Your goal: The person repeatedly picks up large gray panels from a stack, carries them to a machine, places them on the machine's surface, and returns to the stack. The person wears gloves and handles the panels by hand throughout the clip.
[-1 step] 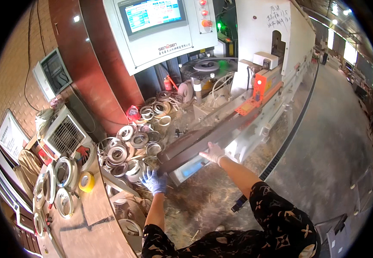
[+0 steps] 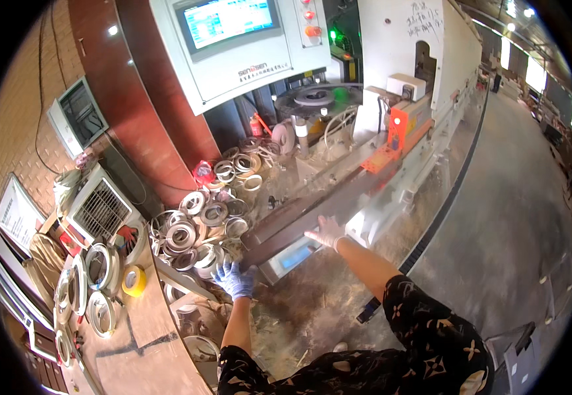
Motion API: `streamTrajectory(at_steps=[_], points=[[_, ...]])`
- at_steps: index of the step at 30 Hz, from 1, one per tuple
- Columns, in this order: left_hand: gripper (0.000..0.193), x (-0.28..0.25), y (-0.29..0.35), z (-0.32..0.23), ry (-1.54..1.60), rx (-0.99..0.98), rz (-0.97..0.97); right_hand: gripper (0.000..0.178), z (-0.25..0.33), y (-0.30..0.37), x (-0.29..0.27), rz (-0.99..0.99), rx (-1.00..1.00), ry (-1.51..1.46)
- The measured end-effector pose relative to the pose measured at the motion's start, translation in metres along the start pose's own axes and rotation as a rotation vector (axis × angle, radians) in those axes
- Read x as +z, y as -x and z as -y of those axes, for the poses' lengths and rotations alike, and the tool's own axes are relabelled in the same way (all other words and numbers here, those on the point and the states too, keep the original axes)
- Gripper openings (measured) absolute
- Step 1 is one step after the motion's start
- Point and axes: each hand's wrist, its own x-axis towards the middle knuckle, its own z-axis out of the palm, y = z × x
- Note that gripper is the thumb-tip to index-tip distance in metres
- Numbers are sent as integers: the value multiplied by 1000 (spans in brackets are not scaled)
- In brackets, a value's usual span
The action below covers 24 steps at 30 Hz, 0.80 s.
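A long dark brown board (image 2: 288, 232) lies along the infeed of a white machine (image 2: 391, 46), its far end reaching toward an orange guard (image 2: 381, 160). My left hand (image 2: 234, 281), in a bluish glove, is at the board's near left end with its fingers spread. Whether its thumb or palm presses on the end face I cannot tell. My right hand (image 2: 327, 233), in a pale thin glove, rests flat on the board's near side, fingers stretched out. Neither hand is wrapped round the board.
Many rolls of edge banding (image 2: 182, 236) lie heaped on the floor at the left. A wooden table (image 2: 147, 365) at the near left bears more rolls and yellow tape (image 2: 134, 280). Above hangs a control panel (image 2: 246, 56) with a lit screen. A black floor track (image 2: 431, 237) runs along the right.
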Motion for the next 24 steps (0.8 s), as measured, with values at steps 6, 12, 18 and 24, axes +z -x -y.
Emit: streamTrajectory(at_steps=[6,12,18,24], points=[[54,12,-10,22,130,178,-53,87,-8,-20,-4,-53,-44,22],[54,23,-10,15,184,195,-51,84,0,-17,-6,-96,5,85],[49,20,-8,5,232,198,-103,85,0,-15,-5,-134,-29,129],[50,32,-10,3,231,167,-91,84,-6,-22,0,-171,-28,133]])
